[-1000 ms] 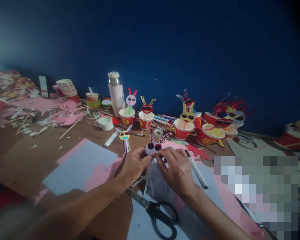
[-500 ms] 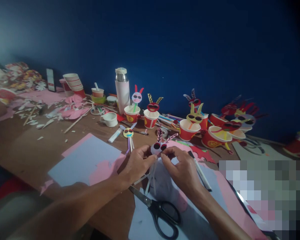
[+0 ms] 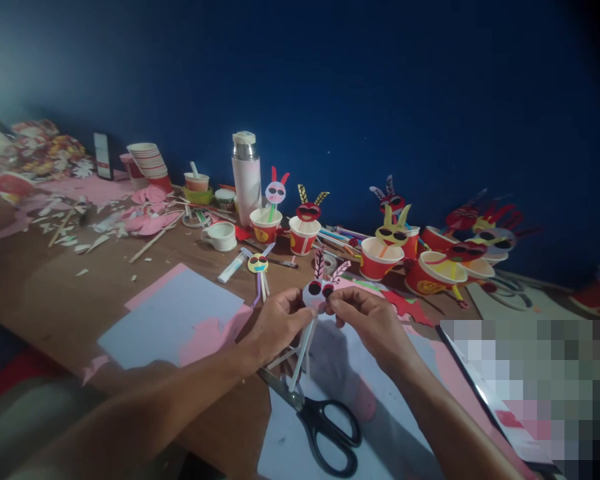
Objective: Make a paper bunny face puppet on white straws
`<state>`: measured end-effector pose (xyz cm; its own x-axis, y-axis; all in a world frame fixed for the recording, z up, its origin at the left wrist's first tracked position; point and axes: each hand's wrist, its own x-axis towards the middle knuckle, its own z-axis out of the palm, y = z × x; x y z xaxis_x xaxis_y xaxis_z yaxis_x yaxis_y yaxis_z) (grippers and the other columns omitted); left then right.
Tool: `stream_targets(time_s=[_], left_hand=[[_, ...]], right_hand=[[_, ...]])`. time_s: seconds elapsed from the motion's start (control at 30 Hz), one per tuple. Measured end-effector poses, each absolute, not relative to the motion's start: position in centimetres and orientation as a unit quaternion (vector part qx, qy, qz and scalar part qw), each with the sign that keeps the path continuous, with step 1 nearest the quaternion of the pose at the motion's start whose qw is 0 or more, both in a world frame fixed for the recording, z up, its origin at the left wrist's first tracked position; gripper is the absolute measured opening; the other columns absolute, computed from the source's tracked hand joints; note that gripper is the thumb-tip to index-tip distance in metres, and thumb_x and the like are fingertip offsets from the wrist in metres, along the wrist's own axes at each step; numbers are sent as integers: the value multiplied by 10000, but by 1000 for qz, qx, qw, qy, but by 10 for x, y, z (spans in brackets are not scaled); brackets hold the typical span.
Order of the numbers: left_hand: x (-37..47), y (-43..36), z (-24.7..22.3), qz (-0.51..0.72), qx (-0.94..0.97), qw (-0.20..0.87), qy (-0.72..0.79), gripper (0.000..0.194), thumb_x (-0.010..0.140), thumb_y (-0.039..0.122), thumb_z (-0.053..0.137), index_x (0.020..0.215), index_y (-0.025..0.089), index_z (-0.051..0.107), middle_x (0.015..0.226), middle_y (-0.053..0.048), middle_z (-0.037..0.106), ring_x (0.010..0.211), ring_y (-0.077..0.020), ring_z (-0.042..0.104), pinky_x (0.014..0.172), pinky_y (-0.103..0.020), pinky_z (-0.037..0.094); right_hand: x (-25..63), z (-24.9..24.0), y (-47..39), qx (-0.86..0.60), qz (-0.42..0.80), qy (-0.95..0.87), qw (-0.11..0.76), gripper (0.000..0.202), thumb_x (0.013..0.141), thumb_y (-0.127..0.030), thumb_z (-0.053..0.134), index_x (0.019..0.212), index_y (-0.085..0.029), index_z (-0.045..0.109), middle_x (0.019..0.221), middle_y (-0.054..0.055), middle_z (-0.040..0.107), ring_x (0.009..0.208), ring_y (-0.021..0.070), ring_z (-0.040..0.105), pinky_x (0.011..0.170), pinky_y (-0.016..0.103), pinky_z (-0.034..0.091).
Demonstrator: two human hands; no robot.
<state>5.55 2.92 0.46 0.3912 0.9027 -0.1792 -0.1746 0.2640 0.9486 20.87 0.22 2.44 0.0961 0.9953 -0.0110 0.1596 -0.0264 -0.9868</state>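
Between my hands is a pale paper face (image 3: 312, 295) with dark glasses-like eyes and two pink, dark-veined ears. White straws or strips (image 3: 303, 350) hang below it. My left hand (image 3: 275, 327) pinches the face's left edge between thumb and fingers. On the opposite side, the thumb and fingers of my right hand (image 3: 367, 313) are closed at its edge, near one eye. Black-handled scissors (image 3: 330, 433) lie just below, partly on a white paper sheet (image 3: 285, 440). A yellow paper face (image 3: 258, 263) with strips rests beyond my left hand.
Red paper cups (image 3: 380, 259) with paper faces stand along the blue wall. A thermos (image 3: 246, 187), a small white cup (image 3: 220, 237) and stacked cups (image 3: 147, 163) are farther left. Paper scraps (image 3: 97, 243) litter the table's left. A white sheet (image 3: 165, 320) lies over pink paper.
My right hand has shifted slightly right and turned at the face's edge. The face tilts a little, and its right ear stands more upright. My left hand keeps its hold.
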Motion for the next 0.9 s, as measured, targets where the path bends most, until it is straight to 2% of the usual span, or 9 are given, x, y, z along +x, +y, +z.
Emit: stream_targets(time_s=[0.17, 0.3, 0.43, 0.6, 0.77, 0.9], left_hand=[[53, 30, 13, 331, 413, 776, 343, 241, 669, 212, 674, 890, 127, 633, 628, 3, 592, 475, -72, 496, 461, -187, 364], [51, 37, 6, 309, 389, 812, 308, 140, 662, 155, 630, 799, 129, 620, 522, 34, 519, 410, -56, 445, 414, -175, 322], [50, 40, 2, 292, 380, 827, 295, 114, 636, 120, 598, 749, 130, 603, 498, 34, 507, 395, -62, 437, 408, -185, 312], [50, 38, 7, 275, 394, 831, 278, 127, 622, 130, 636, 746, 109, 623, 545, 16, 534, 452, -63, 465, 458, -187, 333], [50, 37, 4, 257, 398, 827, 303, 158, 624, 144, 656, 779, 121, 631, 581, 17, 545, 451, -55, 448, 454, -182, 308], [50, 38, 0, 243, 404, 827, 307, 130, 619, 130, 651, 746, 133, 622, 538, 35, 517, 410, -47, 414, 426, -178, 267]], right_hand=[[218, 28, -1, -566, 299, -611, 466, 114, 794, -271, 557, 815, -185, 628, 704, 9, 631, 633, 137, 565, 602, 265, 454], [226, 33, -3, -486, 123, -765, 405, 159, 812, -178, 544, 932, -220, 640, 889, 35, 632, 825, 169, 572, 747, 311, 450], [231, 36, -3, -449, 23, -829, 332, 207, 820, -146, 536, 975, -235, 641, 895, 47, 606, 857, 188, 542, 760, 342, 432], [231, 37, -2, -442, -26, -853, 276, 248, 802, -118, 544, 969, -264, 655, 906, 42, 609, 843, 191, 532, 746, 344, 413], [228, 38, -4, -441, -34, -857, 265, 137, 823, -151, 540, 865, -226, 647, 857, 37, 621, 832, 187, 533, 732, 334, 395], [224, 40, -5, -449, -39, -858, 246, 120, 848, -183, 507, 854, -206, 625, 853, 50, 627, 831, 190, 533, 742, 334, 387]])
